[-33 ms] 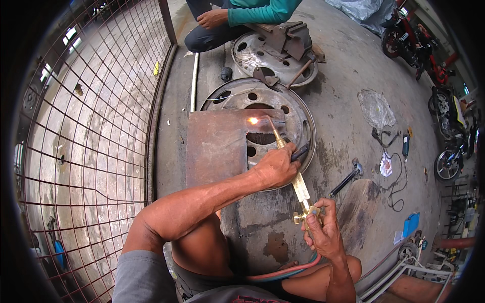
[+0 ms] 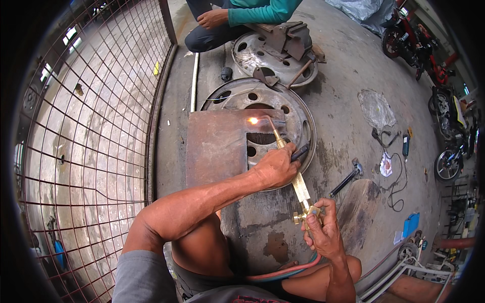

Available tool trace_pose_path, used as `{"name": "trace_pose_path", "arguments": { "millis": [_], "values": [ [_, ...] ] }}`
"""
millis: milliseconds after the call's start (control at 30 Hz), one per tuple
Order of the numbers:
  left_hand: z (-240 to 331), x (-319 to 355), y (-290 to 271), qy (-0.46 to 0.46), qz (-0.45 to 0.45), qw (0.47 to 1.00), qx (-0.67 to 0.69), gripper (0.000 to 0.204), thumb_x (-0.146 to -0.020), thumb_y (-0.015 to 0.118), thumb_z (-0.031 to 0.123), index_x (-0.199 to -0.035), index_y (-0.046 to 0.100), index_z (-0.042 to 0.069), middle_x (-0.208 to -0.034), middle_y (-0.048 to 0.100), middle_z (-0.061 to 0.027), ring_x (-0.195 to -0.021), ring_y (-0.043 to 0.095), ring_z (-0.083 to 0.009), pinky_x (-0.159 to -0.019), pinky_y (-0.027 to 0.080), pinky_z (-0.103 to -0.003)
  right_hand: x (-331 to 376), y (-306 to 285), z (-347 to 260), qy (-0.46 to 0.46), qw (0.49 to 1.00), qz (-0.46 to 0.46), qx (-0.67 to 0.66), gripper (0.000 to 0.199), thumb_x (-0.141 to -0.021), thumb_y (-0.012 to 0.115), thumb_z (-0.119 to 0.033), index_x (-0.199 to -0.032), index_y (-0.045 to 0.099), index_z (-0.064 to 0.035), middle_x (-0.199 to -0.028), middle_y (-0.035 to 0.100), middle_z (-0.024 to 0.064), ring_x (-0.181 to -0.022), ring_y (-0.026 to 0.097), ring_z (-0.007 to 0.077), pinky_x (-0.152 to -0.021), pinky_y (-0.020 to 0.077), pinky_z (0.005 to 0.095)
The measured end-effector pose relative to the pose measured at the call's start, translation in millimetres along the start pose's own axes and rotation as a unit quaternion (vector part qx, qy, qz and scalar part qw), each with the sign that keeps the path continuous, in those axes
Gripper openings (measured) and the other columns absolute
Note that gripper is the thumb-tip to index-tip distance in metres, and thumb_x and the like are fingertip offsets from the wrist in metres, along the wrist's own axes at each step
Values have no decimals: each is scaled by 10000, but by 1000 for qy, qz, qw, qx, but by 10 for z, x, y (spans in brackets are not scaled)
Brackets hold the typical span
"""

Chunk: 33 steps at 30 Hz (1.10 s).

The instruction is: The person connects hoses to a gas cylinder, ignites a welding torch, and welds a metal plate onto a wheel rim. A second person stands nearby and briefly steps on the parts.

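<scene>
My left hand (image 2: 278, 166) is closed round the forward part of a brass gas torch (image 2: 301, 188). A dark, stick-like piece (image 2: 300, 152) pokes out beside its fingers; what it is I cannot make out. At the torch's rear valve end, my right hand (image 2: 323, 230) grips with thumb and fingers. The torch's bent tip sends a bright flame (image 2: 253, 120) onto the upper arm of a rusty L-shaped steel plate (image 2: 214, 146). That plate lies flat across a grey steel wheel rim (image 2: 309, 161), whose holes show around it. Red and green hoses (image 2: 288, 273) run below the right hand.
Beyond, a vise (image 2: 288, 38) rests on a second wheel rim (image 2: 242, 63), where a person in a green sleeve (image 2: 257, 12) squats. A wire mesh fence (image 2: 101, 126) stands left. A hammer (image 2: 348, 177) and cable (image 2: 391, 189) lie right, motorcycles (image 2: 449, 164) farther off.
</scene>
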State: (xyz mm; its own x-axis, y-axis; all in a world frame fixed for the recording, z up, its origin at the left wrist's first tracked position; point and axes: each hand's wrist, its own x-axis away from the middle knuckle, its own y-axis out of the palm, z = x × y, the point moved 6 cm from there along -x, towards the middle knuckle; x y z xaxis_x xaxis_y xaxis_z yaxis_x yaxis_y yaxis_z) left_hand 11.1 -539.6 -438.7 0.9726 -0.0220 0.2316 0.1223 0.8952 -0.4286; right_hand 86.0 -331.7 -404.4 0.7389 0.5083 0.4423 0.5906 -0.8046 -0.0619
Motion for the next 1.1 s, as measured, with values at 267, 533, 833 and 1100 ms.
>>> {"name": "trace_pose_path", "arguments": {
  "millis": [267,533,833,1100],
  "values": [
    [23,-56,-43,11,9,1000,-4,290,-952,586,223,-1102,528,-19,-943,661,-356,-977,647,-542,-870,485,-578,-56,-19,-37,-4,1000,2,6,334,-1065,558,-316,-1262,329,-170,-834,593,83,-492,506,86,-381,371,216],
    [38,-56,-36,8,1,1000,-9,278,-960,589,222,-1095,524,-12,-911,664,-341,-957,655,-539,-847,491,-576,-54,-29,-28,-2,1000,3,6,358,-1060,565,-344,-1262,329,-168,-830,587,84,-492,504,84,-383,369,214],
    [41,-63,-31,6,-2,1000,-10,280,-962,587,225,-1104,527,-8,-925,665,-343,-961,654,-540,-852,490,-574,-55,-42,-20,0,1000,3,6,379,-1057,569,-359,-1271,325,-163,-825,585,83,-495,506,83,-384,368,213],
    [34,-46,-45,10,1,1000,-9,288,-962,583,224,-1119,526,-11,-935,665,-337,-986,649,-530,-872,482,-568,-54,-29,-46,-1,1000,1,31,299,-1089,471,-405,-1260,394,-172,-810,585,72,-494,506,81,-392,369,223]
  ]
}}
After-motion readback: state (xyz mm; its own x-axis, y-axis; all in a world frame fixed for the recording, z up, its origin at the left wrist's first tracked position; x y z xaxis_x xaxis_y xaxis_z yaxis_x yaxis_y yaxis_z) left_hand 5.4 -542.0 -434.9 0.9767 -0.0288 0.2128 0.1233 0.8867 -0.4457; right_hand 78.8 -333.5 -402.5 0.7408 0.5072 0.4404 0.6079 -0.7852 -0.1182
